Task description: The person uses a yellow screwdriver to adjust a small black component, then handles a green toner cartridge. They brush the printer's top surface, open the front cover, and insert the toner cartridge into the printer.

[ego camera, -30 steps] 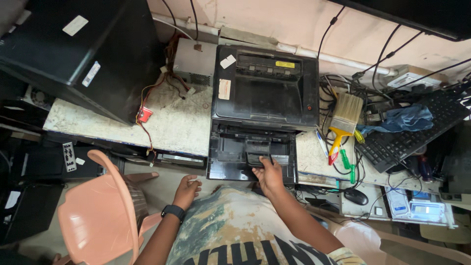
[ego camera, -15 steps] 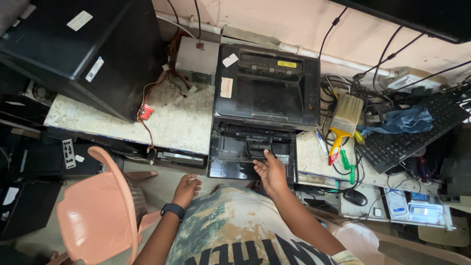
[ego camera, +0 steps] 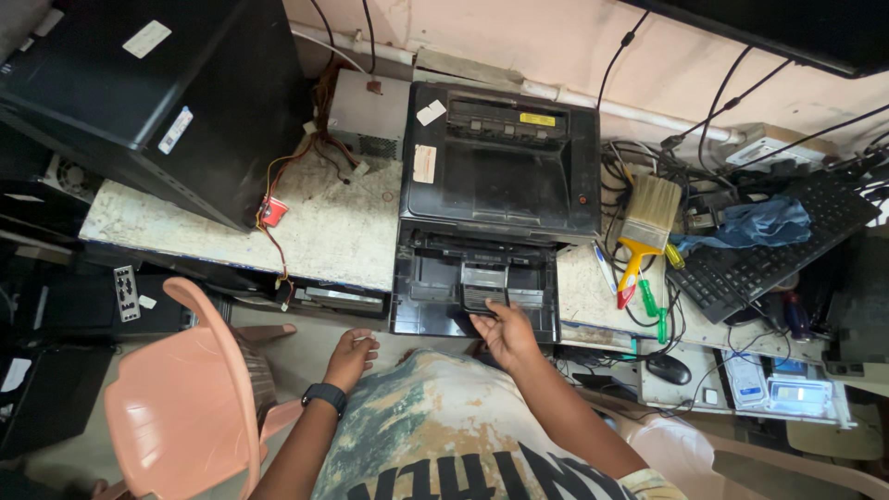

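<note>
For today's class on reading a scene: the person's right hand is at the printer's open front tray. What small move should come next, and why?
Probably slide the right hand a little further into the black printer tray: its fingertips only touch the tray's front edge, while the left hand hangs free below the table.

Right hand [ego camera: 505, 335] fingertips hidden inside the printer tray [ego camera: 435, 287].
</note>
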